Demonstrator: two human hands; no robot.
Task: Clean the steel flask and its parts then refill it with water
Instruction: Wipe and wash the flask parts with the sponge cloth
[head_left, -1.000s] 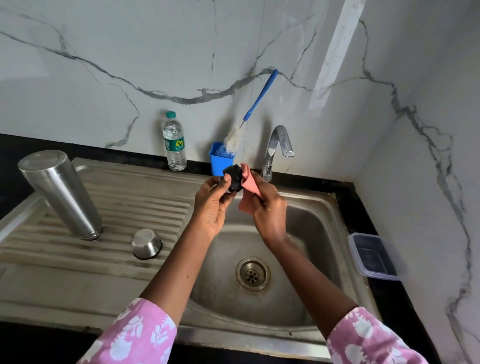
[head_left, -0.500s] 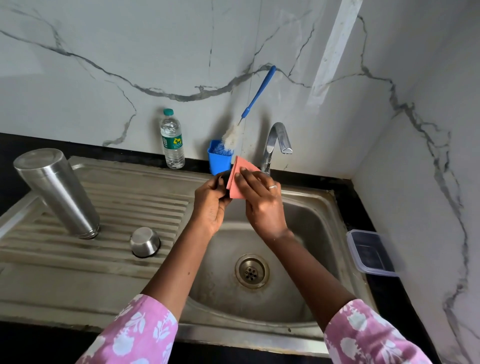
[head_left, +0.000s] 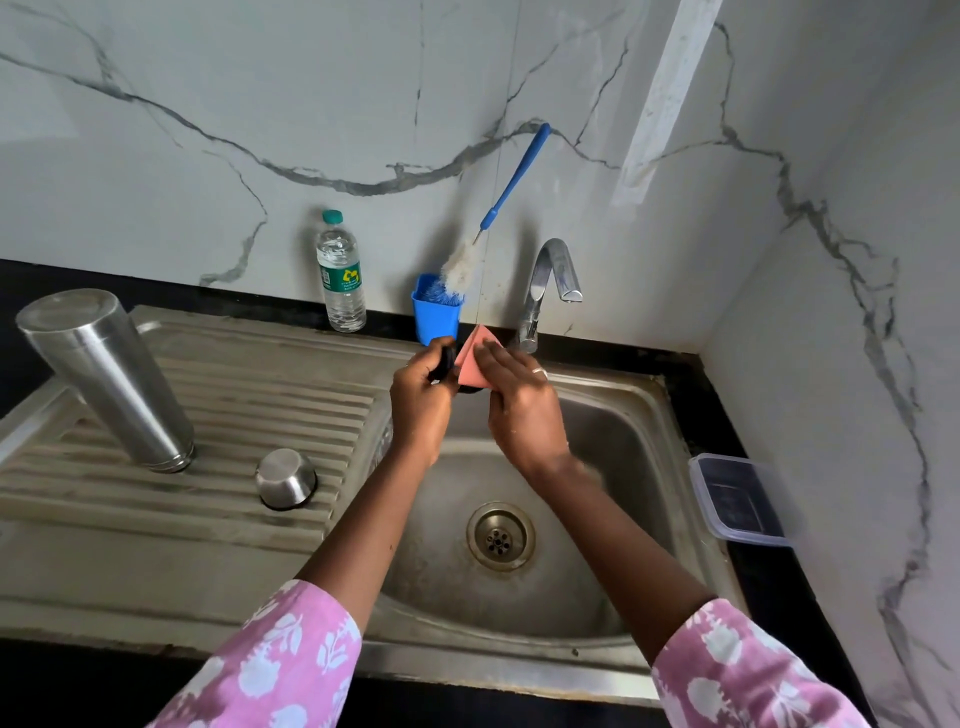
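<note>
Head view: your left hand (head_left: 422, 402) holds the small black flask stopper (head_left: 447, 360) over the steel sink (head_left: 613, 441); your right hand (head_left: 522, 410) has now pressed the pink cloth (head_left: 474, 358) flat over it, so wiping continues.

The black stopper (head_left: 445, 364) is mostly hidden behind the left hand (head_left: 422, 402) and pink sponge (head_left: 475, 358). Both sleeves are cut off by the bottom edge.

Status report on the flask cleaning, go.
Left hand grips black flask stopper. Right hand presses pink sponge on it. Steel flask inverted on drainboard. Nothing obstructing.
</note>
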